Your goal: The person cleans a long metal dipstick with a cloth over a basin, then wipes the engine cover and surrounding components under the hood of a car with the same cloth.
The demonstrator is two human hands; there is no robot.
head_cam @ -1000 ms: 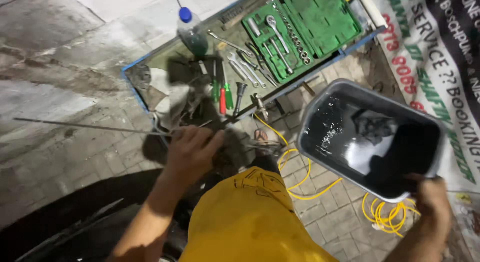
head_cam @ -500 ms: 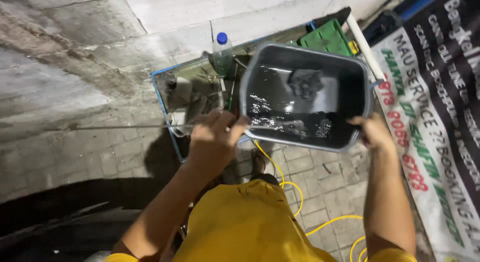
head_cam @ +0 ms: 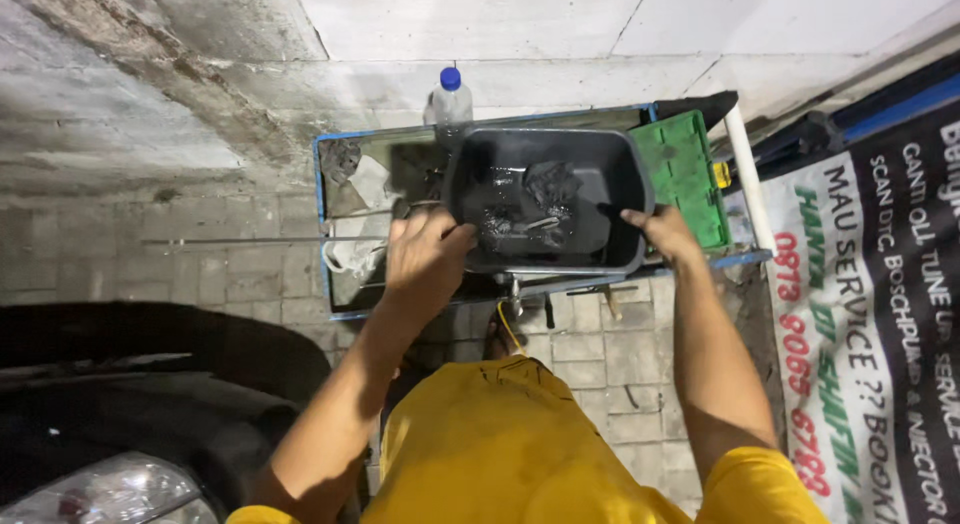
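Left hand (head_cam: 425, 252) and right hand (head_cam: 665, 234) each clamped on a side rim of dark grey rectangular plastic tub (head_cam: 600, 174), over blue-edged tool tray (head_cam: 322, 199), clear plastic bottle with blue cap (head_cam: 449, 97) at far side

The dark tub (head_cam: 545, 199) covers most of the blue tray (head_cam: 330, 184) beneath; a car headlight (head_cam: 110, 494) is cut off by the bottom edge; the tub's murky contents are unclear.

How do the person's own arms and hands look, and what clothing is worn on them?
Both arms are bare from the short sleeves down. The left hand and the right hand wear no gloves; no watch, ring or bracelet shows. The yellow shirt has short sleeves ending near the shoulders. The fingers are bare too.
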